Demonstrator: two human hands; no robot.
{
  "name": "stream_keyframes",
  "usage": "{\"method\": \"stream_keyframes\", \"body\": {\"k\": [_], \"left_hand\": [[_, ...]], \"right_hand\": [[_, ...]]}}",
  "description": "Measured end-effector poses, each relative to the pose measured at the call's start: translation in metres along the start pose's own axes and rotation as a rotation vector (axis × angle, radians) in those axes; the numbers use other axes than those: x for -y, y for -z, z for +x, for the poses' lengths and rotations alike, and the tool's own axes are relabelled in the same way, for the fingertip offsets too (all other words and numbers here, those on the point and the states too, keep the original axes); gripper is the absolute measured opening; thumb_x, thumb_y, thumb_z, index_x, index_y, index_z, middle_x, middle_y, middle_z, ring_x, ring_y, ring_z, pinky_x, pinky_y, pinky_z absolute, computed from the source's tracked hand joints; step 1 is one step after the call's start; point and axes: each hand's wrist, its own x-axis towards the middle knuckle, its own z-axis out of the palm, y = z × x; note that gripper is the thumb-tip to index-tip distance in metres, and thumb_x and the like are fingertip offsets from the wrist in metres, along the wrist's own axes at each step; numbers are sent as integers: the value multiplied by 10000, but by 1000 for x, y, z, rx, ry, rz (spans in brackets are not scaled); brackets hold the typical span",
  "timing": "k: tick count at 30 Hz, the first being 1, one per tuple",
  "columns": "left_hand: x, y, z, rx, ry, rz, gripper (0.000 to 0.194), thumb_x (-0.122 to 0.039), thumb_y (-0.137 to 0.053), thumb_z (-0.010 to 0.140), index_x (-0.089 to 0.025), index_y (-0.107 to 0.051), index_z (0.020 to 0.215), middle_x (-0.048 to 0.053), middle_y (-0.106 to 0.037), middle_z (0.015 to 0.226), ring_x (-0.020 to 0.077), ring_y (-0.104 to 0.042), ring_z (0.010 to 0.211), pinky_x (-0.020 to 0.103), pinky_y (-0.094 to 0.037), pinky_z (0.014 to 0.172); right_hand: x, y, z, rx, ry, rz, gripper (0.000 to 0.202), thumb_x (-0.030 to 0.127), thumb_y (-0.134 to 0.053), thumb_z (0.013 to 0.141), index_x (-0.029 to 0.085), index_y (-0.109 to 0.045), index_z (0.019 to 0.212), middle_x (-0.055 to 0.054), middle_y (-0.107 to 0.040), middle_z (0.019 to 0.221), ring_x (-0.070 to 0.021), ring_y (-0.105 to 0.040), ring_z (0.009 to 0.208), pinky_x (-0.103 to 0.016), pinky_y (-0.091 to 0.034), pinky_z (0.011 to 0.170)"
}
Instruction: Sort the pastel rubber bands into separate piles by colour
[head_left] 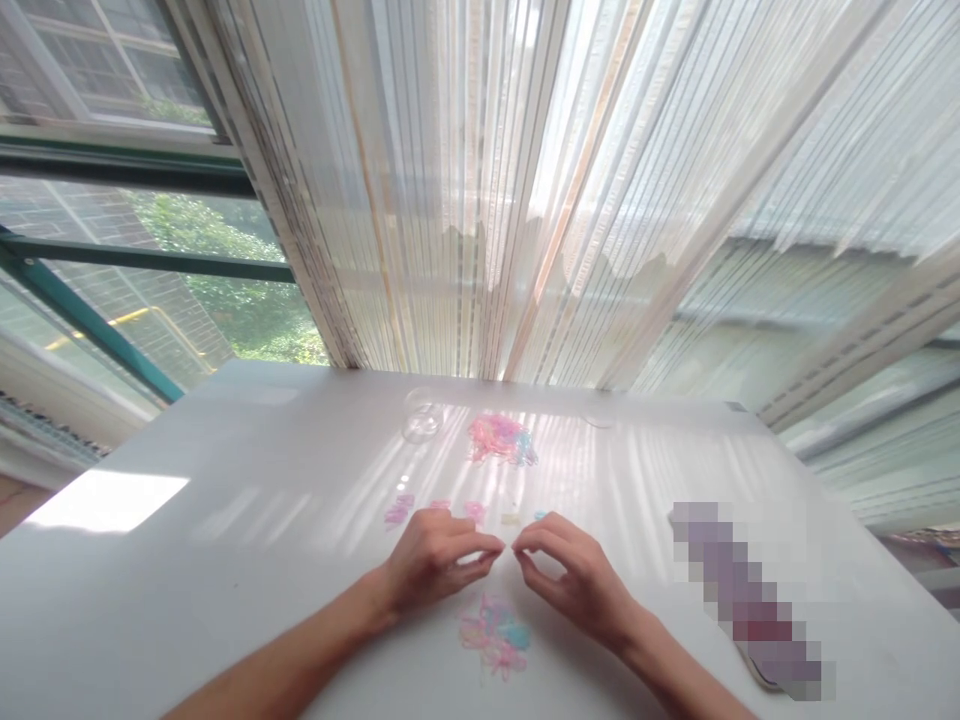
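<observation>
My left hand (435,560) and my right hand (577,575) face each other above the white table, each with thumb and index finger pinched together. Their fingertips almost meet; anything between them is too small to make out. Just below lies a loose heap of pastel, see-through plastic pieces (495,635) in pink, yellow and blue. Beyond my fingers runs a row of small groups: purple pieces (400,510), pink pieces (475,511), pale yellow pieces (510,519) and blue pieces (541,516), the last partly behind my right hand. Farther back sits a larger mixed pile (499,440), mostly pink.
A clear round container (424,424) stands near the back of the white table (247,600). A thin curved item (598,424) lies at the back right. On the right is a long pixelated object (750,600). Striped sheer curtains (480,200) hang behind the table's far edge.
</observation>
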Motion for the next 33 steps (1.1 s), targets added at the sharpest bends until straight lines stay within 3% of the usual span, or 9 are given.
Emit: {"method": "stream_keyframes", "body": {"k": [19,28,33], "left_hand": [[4,3,-1,46,-66,88,189,-151,-562,950,-214,-714,856,-47,-568,536,92,-484,469,268,-285,510],[7,2,-3,83,0,111,178,-148,-576,937,-212,-684,811,-56,-591,554,91,-512,492,240,-389,603],[4,0,-3,104,7,106,193,-143,-564,929,-212,-685,795,-53,-569,545,93,-496,483,242,-365,566]], "right_hand": [[0,-1,-1,7,-5,-66,163,105,-582,937,234,-663,994,-35,-686,819,-172,-637,729,-285,-542,637],[-15,3,3,-43,-82,-159,131,121,-604,922,228,-673,952,-52,-643,856,-201,-630,795,-323,-550,680],[-23,-5,6,-70,-89,-203,143,107,-646,879,234,-686,932,-57,-645,932,-217,-639,875,-363,-556,767]]}}
